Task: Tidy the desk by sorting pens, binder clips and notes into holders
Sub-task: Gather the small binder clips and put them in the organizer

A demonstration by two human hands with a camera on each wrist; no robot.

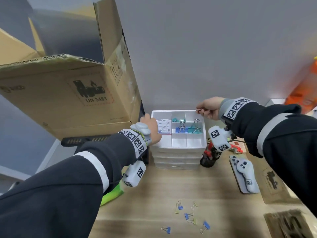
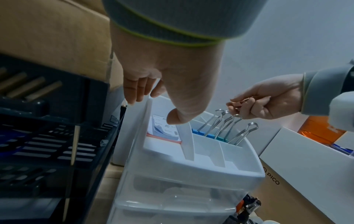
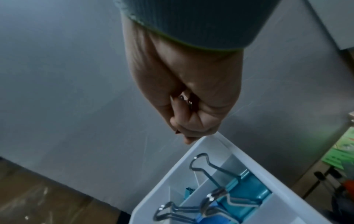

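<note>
A white drawer organizer [image 1: 178,148] stands at the back of the desk, its divided top tray [image 2: 191,171] open. My left hand [image 1: 149,120] holds the tray's left wall, fingers outside and thumb [image 2: 176,118] on a divider. My right hand [image 1: 202,109] hovers over the back right corner [image 3: 212,144] and pinches a small reddish binder clip [image 2: 245,100]. Printed notes [image 1: 164,127] lie in the left compartment. A large blue clip [image 1: 181,130] and a large teal clip [image 1: 194,130] fill the middle compartments. Several small clips [image 1: 188,216] lie on the desk in front.
An open cardboard box [image 1: 68,93] towers at the left on a black rack [image 2: 47,136]. A black cup of pens [image 1: 208,160] stands right of the organizer. A grey device on a phone [image 1: 243,176] lies further right, beside brown cardboard.
</note>
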